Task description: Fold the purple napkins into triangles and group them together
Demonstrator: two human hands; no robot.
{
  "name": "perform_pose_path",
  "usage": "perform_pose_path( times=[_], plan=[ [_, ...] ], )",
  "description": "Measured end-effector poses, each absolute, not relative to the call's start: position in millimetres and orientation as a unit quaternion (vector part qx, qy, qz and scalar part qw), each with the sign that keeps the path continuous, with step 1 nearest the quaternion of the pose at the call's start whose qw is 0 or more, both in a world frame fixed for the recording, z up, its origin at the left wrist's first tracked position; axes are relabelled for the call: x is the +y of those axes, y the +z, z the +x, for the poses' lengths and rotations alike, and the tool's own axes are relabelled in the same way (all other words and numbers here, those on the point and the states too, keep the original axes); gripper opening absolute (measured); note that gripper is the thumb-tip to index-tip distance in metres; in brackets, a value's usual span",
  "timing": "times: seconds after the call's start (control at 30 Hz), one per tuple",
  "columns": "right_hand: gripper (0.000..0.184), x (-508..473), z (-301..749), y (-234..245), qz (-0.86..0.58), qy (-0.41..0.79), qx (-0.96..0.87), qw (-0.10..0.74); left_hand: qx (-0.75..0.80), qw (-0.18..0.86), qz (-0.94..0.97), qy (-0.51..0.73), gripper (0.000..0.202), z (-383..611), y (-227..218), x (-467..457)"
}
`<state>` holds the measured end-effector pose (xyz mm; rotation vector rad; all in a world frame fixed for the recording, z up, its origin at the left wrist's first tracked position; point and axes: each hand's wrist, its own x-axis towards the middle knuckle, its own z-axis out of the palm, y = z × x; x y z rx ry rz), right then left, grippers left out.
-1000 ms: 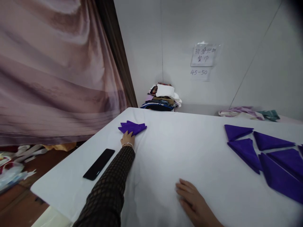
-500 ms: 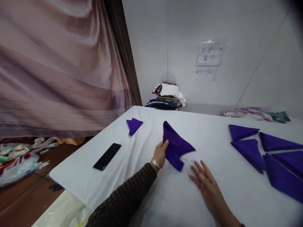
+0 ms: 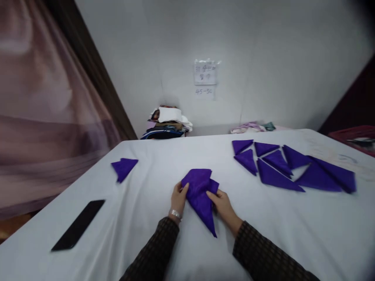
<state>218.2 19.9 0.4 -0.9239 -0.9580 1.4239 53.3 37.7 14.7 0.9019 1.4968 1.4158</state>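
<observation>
A folded purple cloth napkin (image 3: 199, 195) is held above the white table (image 3: 164, 242), one long point hanging down toward me. My left hand (image 3: 178, 199) pinches its left edge, thumb on top. On the other side, my right hand (image 3: 223, 205) grips the right edge between thumb and fingers; the fingertips behind the cloth are hidden. Further left lies a small folded purple napkin (image 3: 124, 168) with pointed corners. Several purple napkins folded into triangles (image 3: 275, 179) are spread close together on the table to the right.
A black phone (image 3: 78, 226) lies at the table's left side. Behind the far edge are a stack of folded clothes (image 3: 166, 123) and more cloth (image 3: 249, 127). A handwritten sign (image 3: 205, 74) hangs on the wall. A pinkish curtain (image 3: 43, 117) hangs at left.
My right hand, open and apart from the cloth before, now grips its right edge. The napkin has turned so that a point hangs down. My view has swung to the right.
</observation>
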Motion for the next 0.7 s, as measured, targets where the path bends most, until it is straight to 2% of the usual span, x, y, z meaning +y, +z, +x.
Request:
perform_pose_path(
  times=[0.1,0.17,0.4,0.6,0.7],
  plan=[
    [0.036,23,218,4,-0.389,0.597,-0.417,0.565,0.617,0.255,0.514,0.538,0.052,56,13,26],
    [0.035,23,218,5,-0.384,0.589,-0.435,0.563,0.583,0.209,0.599,0.507,0.048,65,14,14],
    [0.048,20,218,3,-0.385,0.591,-0.513,0.49,0.547,0.369,0.649,0.379,0.048,92,9,-7],
    [0.052,21,218,9,-0.413,0.569,-0.502,0.504,0.566,0.437,0.568,0.408,0.042,80,12,2],
    [0.051,25,225,17,-0.404,0.557,-0.475,0.549,0.605,0.406,0.481,0.488,0.031,61,26,7]
  ],
)
